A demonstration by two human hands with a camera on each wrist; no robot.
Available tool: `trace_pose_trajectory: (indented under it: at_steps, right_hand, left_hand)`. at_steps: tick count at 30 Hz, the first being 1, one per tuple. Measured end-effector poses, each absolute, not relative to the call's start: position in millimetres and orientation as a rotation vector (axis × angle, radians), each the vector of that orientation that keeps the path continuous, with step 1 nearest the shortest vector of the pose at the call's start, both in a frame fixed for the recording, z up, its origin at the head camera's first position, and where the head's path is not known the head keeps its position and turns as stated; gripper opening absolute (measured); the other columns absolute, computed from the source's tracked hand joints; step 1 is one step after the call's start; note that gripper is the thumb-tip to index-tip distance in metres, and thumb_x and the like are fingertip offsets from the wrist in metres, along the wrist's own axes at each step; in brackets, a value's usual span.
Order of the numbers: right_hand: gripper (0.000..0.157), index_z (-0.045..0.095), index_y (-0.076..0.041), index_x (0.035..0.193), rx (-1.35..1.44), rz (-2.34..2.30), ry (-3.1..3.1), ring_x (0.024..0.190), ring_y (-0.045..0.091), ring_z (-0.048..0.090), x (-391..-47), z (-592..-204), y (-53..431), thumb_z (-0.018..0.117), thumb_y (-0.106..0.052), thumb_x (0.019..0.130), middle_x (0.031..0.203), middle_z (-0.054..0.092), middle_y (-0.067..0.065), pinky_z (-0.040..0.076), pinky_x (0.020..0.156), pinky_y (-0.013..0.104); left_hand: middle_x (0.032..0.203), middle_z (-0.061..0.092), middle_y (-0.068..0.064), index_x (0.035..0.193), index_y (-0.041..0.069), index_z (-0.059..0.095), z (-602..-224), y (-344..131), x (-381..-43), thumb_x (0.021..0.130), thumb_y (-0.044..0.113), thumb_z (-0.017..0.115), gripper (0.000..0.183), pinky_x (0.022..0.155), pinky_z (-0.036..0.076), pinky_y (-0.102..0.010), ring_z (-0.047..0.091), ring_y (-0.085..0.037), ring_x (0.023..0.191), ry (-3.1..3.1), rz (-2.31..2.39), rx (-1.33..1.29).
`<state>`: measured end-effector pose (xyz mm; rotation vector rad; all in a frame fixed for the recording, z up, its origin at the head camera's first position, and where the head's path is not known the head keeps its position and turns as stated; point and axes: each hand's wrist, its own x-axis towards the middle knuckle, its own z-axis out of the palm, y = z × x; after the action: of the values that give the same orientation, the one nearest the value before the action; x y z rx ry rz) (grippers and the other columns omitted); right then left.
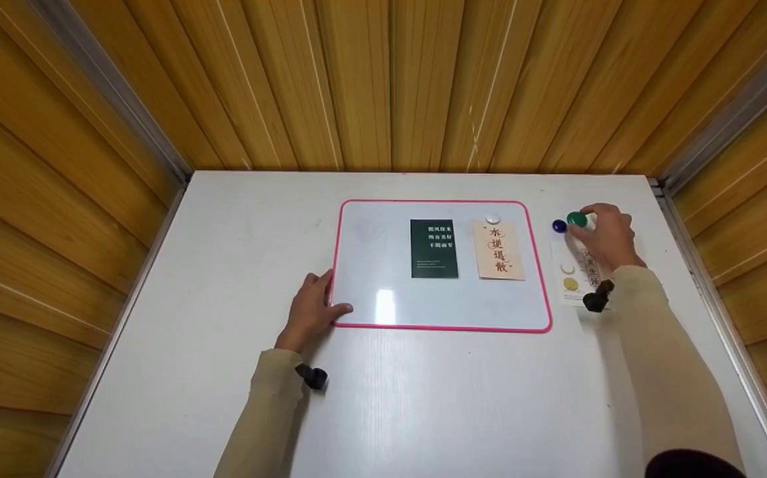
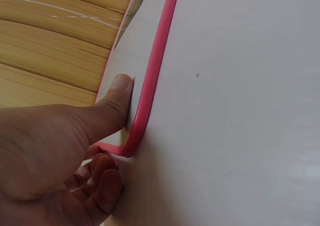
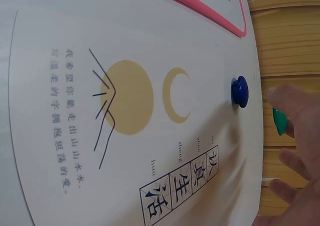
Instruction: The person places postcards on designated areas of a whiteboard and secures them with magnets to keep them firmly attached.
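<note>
Right fingertips: we see the right hand (image 1: pixel 612 236) pinching the green magnet (image 1: pixel 577 220) between thumb and fingers, near the far end of the white card (image 1: pixel 570 269).
Left fingertips: the left hand (image 1: pixel 310 309) grips the near left corner of the whiteboard (image 1: pixel 366 265), thumb over its face, the other fingers curled at its edge.
Blue magnet: the blue magnet (image 1: pixel 559 226) stands just left of the green one; we cannot tell whether it touches the card.
White card: it lies right of the whiteboard, and we note a gold disc, a crescent and boxed characters on it.
Pink-rimmed board: it lies flat, bearing the dark green card (image 1: pixel 433 249) and, to its right, the cream card (image 1: pixel 499 252), with the white magnet (image 1: pixel 493 219) at that card's top.
Surroundings: beneath lies the white table (image 1: pixel 423 398); beyond it we find wood-grained panels (image 1: pixel 356 86).
</note>
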<state>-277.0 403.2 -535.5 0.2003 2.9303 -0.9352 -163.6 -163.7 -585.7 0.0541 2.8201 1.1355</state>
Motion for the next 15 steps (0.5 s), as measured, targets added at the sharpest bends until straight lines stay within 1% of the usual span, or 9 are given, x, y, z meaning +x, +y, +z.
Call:
trace_pose_trajectory:
  at_steps: [5,9,15]
  right_hand:
    - [0.055,0.053,0.003,0.139,0.151,-0.946,2.954,0.138,0.057,0.025,-277.5,-531.2,401.7,0.067,-0.032,0.100,0.156,0.032,0.032,0.023,0.108,0.073]
    - [0.056,0.053,0.001,0.140,0.166,-0.950,2.939,0.139,0.056,0.024,-280.0,-530.5,399.7,0.067,-0.035,0.099,0.158,0.030,0.030,0.024,0.109,0.073]
    - [0.057,0.052,0.000,0.142,0.190,-0.955,2.927,0.142,0.055,0.023,-286.3,-531.0,396.3,0.069,-0.035,0.099,0.159,0.030,0.029,0.022,0.111,0.072]
  left_hand:
    - [0.110,0.052,-0.012,0.156,0.004,0.042,-585.0,-163.9,-163.6,0.082,0.029,0.089,0.091,0.082,0.044,-0.041,0.048,-0.024,0.088,2.815,1.147,0.067]
    - [0.111,0.052,-0.012,0.156,0.005,0.042,-585.0,-163.4,-163.1,0.082,0.029,0.089,0.091,0.083,0.044,-0.041,0.049,-0.024,0.088,2.815,1.141,0.061]
    - [0.110,0.052,-0.013,0.155,0.003,0.043,-584.3,-163.5,-163.0,0.082,0.027,0.089,0.090,0.083,0.045,-0.042,0.049,-0.025,0.088,2.825,1.138,0.071]
